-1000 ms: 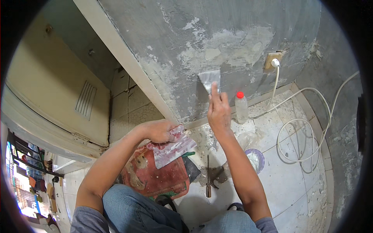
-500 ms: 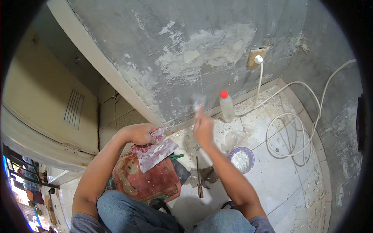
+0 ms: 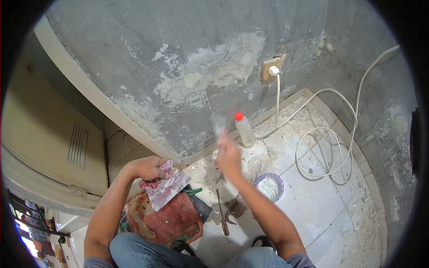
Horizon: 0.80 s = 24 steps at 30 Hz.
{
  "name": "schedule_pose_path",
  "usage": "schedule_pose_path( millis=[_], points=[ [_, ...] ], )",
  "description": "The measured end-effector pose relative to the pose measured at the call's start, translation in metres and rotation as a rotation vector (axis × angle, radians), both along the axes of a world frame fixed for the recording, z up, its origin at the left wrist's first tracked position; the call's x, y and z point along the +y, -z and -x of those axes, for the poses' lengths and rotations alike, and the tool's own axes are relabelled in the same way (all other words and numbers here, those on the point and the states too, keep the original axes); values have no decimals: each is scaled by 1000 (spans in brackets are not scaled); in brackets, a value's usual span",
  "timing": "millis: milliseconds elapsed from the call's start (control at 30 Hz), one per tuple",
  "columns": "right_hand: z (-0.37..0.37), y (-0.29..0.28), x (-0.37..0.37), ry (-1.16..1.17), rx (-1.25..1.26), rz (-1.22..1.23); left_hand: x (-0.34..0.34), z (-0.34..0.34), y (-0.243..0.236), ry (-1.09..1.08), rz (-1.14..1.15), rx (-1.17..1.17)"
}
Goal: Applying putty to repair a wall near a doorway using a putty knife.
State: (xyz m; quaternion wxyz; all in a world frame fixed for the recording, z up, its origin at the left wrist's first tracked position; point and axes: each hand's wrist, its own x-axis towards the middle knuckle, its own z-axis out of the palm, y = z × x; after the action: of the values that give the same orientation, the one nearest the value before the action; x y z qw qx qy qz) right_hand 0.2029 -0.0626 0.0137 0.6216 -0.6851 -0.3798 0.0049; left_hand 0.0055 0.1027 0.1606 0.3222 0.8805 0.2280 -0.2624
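Observation:
My left hand [image 3: 151, 169] is closed on the top edge of a flat red-and-white board [image 3: 172, 190] smeared with putty. That board hangs tilted over a worn red plastic piece [image 3: 172, 219] on the floor. My right hand [image 3: 229, 157], blurred by motion, grips what looks like a putty knife [image 3: 219, 124], its pale blade close to the low part of the grey wall [image 3: 187, 120]; contact cannot be made out. Beside it stands a clear bottle with a red cap [image 3: 244, 129]. A purple tub of white putty [image 3: 281, 181] sits right of my forearm.
A screwdriver [image 3: 225, 228] and a dark hooked tool [image 3: 234, 209] lie between my feet and the wall. A white cable [image 3: 336, 167] runs from the wall socket [image 3: 271, 69] and coils on the tiled floor [image 3: 321, 201]. At left are a door frame [image 3: 89, 91] and cream door [image 3: 49, 129].
The view has shifted a little to the right, so the wall and floor things sit further left. My right hand has moved slightly lower with the putty knife; my left still holds the board.

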Motion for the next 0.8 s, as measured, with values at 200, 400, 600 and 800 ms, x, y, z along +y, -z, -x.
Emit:
schedule_pose_path(
  millis=[200,400,600,800],
  points=[
    [-93,-86,6,137,436,-162,-3,-7,-4,-28,70,63],
    [-40,-48,2,7,1,51,-10,-13,-14,-115,110,78],
    [-123,-150,-28,209,103,-55,-15,-18,-15,-191,130,126],
    [-150,-155,-14,199,62,37,-16,-25,-17,-93,88,108]
  ],
)
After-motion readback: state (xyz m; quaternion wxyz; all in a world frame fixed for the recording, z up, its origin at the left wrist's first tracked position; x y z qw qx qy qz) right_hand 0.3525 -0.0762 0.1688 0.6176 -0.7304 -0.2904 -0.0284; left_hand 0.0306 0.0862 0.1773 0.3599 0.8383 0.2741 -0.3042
